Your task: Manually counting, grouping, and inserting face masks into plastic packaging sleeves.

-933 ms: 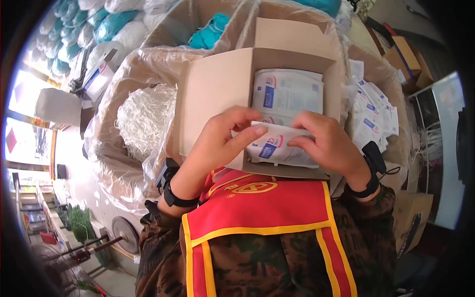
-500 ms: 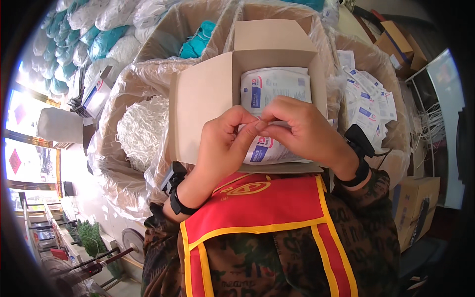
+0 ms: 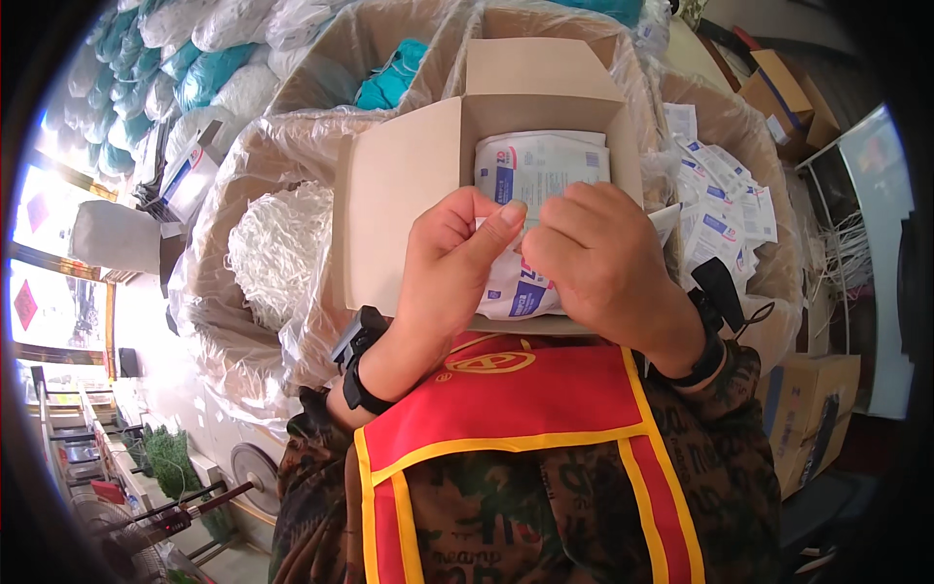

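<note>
Left hand [image 3: 449,263] and right hand [image 3: 595,261] raised together, fingers curled, fingertips meeting

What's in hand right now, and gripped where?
A white sachet, pinched along its top edge by both hands: left hand and right hand, over the open cardboard box.

White-blue packets [image 3: 540,170]; tan box [image 3: 404,209]; red-yellow vest [image 3: 525,399].

The open carton [image 3: 409,185] carries a flat stack of white packets [image 3: 541,167] inside; it rests on plastic-lined bins, the left bin [image 3: 233,234] holding white cord [image 3: 277,253], the right bin [image 3: 769,282] loose white sachets [image 3: 725,209]
</note>
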Available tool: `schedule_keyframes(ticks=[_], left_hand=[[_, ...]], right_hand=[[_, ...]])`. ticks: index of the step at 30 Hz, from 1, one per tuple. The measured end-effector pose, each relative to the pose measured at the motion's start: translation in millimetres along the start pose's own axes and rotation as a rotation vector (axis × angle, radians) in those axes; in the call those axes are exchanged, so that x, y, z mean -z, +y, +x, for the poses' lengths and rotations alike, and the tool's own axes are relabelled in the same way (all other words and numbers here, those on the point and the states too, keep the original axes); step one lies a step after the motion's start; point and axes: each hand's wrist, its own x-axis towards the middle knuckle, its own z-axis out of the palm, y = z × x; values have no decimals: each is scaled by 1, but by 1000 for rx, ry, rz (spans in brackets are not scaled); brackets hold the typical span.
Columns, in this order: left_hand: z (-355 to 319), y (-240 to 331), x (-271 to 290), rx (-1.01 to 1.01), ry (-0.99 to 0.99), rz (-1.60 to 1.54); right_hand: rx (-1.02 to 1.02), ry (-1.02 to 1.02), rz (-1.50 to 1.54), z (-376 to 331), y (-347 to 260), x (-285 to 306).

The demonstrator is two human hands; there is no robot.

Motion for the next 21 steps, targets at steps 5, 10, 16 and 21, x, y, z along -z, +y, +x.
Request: schedule_keyframes(ticks=[5,10,16,21], left_hand=[[4,-10,-1,-76,25,41],[7,-9,3,-131,32,176],[1,3,6,-285,5,140],[-7,18,5,-182,-148,417]], right_hand=[[47,-22,-75,0,-5,3],[44,-122,-60,1,-4,13],[-304,-20,288,-4,17,23],[-436,-113,469,-9,15,29]])
